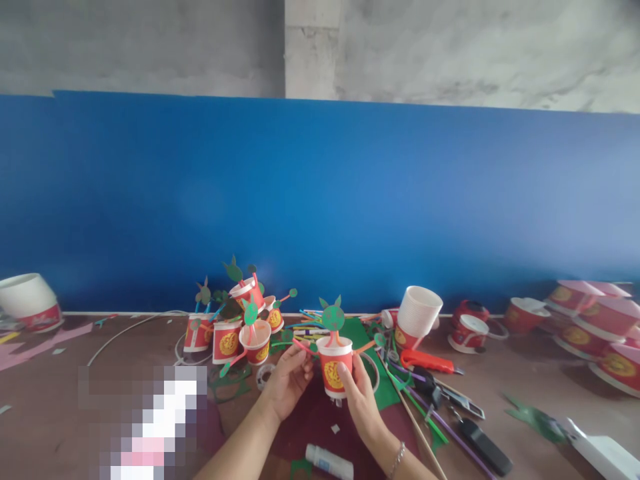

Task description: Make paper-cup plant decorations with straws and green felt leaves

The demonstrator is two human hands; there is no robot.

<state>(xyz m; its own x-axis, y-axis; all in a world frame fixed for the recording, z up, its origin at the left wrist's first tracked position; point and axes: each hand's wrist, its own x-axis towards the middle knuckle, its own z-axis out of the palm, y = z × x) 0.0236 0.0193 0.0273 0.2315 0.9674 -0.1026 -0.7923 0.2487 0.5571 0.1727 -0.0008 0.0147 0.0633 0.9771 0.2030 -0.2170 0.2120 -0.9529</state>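
Note:
A red and white paper cup (331,372) with a gold emblem is upright in my right hand (364,397), whose thumb presses its front. A green paper head (333,318) with pointed ears stands over the cup's rim on straw pieces. On the cup's right, an orange straw (367,347) sticks out with a green disc at its end. My left hand (290,375) is closed at the cup's left, its fingertips pinching a pink straw (301,345). Beneath my hands lies a white glue bottle (330,461).
Similar decorated cups (227,343) cluster at back left. Stacked white cups (418,312), an orange-red utility knife (431,361), a black key fob (483,445) and loose straws (423,410) lie right. More red cups (607,320) are piled far right. A blue panel (320,200) closes off the back.

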